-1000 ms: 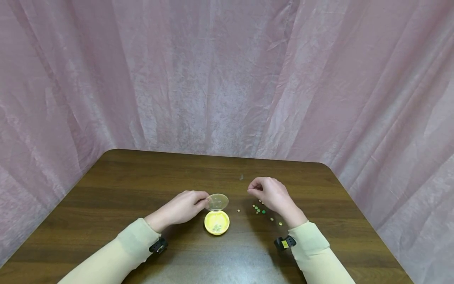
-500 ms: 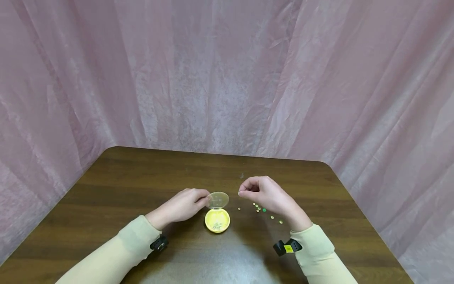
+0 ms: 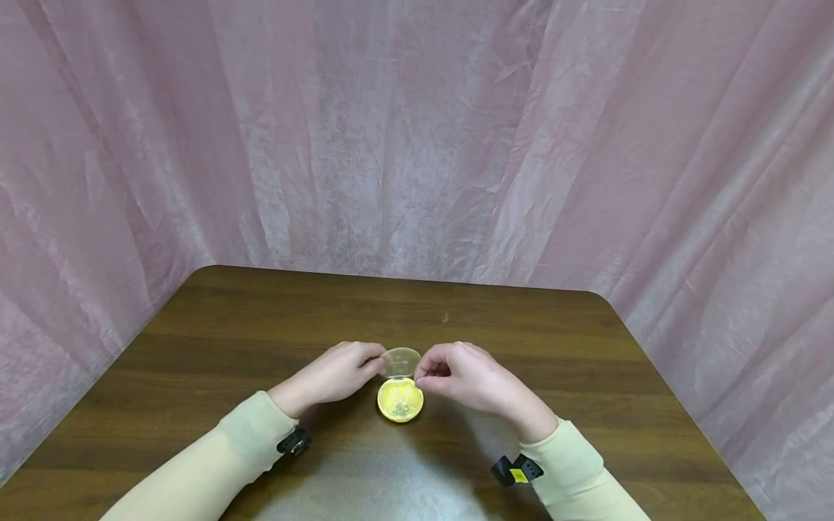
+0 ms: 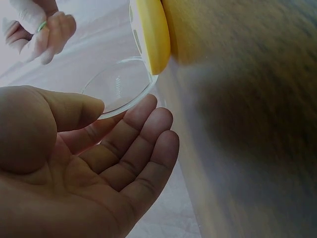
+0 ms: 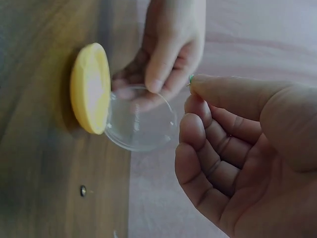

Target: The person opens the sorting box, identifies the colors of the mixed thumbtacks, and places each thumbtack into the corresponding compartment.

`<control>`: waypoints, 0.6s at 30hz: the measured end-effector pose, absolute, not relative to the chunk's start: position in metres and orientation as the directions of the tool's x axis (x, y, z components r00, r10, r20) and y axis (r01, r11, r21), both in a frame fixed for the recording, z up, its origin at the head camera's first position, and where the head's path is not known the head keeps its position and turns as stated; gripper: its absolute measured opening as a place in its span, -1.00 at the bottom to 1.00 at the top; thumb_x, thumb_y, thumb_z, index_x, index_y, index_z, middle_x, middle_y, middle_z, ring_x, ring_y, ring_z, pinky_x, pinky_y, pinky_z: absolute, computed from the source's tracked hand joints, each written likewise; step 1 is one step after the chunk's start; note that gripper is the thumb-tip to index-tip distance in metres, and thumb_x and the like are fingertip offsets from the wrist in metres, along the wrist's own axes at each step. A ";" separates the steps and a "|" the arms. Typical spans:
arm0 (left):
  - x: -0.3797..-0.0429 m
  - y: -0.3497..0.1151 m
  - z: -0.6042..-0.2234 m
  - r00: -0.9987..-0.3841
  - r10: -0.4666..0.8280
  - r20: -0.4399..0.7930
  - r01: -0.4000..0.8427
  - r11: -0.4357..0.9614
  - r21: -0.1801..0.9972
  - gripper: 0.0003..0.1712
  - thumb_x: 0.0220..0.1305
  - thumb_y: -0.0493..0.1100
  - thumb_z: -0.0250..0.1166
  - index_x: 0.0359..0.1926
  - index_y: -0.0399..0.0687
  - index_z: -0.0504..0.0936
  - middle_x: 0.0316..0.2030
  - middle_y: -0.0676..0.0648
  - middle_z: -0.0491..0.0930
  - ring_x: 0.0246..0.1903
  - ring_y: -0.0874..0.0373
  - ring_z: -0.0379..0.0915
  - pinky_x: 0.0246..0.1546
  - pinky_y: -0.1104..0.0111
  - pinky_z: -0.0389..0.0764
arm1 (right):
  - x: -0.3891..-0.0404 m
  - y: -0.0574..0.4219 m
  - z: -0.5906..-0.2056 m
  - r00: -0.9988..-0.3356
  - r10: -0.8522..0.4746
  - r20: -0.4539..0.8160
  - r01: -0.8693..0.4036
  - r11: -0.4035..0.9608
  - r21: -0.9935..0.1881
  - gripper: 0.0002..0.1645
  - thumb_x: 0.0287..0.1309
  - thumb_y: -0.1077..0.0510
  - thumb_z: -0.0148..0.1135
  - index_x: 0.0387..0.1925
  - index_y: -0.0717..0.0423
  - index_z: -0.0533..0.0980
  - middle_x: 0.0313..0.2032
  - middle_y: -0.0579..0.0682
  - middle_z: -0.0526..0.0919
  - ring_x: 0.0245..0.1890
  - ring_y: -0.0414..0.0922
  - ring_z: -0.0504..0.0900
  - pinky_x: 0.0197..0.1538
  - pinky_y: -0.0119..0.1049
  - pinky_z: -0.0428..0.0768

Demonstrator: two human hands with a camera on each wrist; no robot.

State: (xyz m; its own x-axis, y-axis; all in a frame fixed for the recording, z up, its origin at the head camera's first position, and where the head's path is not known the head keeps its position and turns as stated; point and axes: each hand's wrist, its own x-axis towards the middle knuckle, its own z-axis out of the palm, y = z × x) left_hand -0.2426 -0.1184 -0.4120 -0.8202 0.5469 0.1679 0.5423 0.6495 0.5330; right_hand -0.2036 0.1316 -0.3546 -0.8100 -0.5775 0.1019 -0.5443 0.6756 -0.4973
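Note:
A round yellow case [image 5: 79,94] lies on the table, its clear hinged lid [image 3: 402,362] raised at the back. Several small thumbtacks [image 3: 400,409] sit inside near its front. My left hand [image 3: 342,373] pinches the lid's left edge between thumb and index finger, as the left wrist view shows. Just right of the case and slightly above it, my right hand [image 3: 465,380] pinches a green thumbtack [image 5: 191,78], its thin point visible in the right wrist view. One loose tack [image 5: 83,191] lies on the wood beside the case.
The brown wooden table [image 3: 274,311] ends at a pink curtain [image 3: 417,145] behind it. In the head view, the right hand and forearm cover the spot where loose tacks lay.
My right hand has moved left from over the loose tacks to the case, carrying a thumbtack. The left hand keeps its grip on the lid.

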 end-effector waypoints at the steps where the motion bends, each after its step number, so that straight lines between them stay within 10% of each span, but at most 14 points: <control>1: -0.243 -0.118 -0.412 -0.820 0.546 0.168 0.542 0.651 0.531 -0.80 0.48 -0.12 0.12 -0.14 0.01 0.68 -0.34 0.15 0.67 -0.30 0.31 0.53 -0.20 0.27 0.49 | -0.203 0.130 -0.357 -0.805 -0.584 0.100 -0.553 0.681 -0.480 -0.95 0.21 -0.04 0.33 -0.37 -0.30 0.61 -0.49 -0.40 0.58 -0.43 -0.31 0.55 -0.30 -0.34 0.48; 18: -0.244 -0.117 -0.414 -0.813 0.547 0.200 0.563 0.653 0.507 -0.81 0.47 -0.12 0.13 -0.16 0.04 0.69 -0.36 0.17 0.66 -0.33 0.31 0.51 -0.21 0.27 0.48 | -0.203 0.114 -0.388 -0.758 -0.641 0.122 -0.650 0.728 -0.216 -0.81 -0.02 0.16 0.29 -0.52 -0.26 0.52 -0.58 -0.40 0.42 -0.51 -0.35 0.39 -0.44 -0.40 0.37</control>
State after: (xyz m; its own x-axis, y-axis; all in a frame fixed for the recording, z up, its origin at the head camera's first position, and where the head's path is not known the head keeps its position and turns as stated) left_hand -0.2440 -0.1173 -0.4139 -0.8133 0.5465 0.1996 0.5630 0.6526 0.5072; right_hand -0.2025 0.1135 -0.3882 -0.7582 -0.6406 0.1216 -0.6501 0.7284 -0.2163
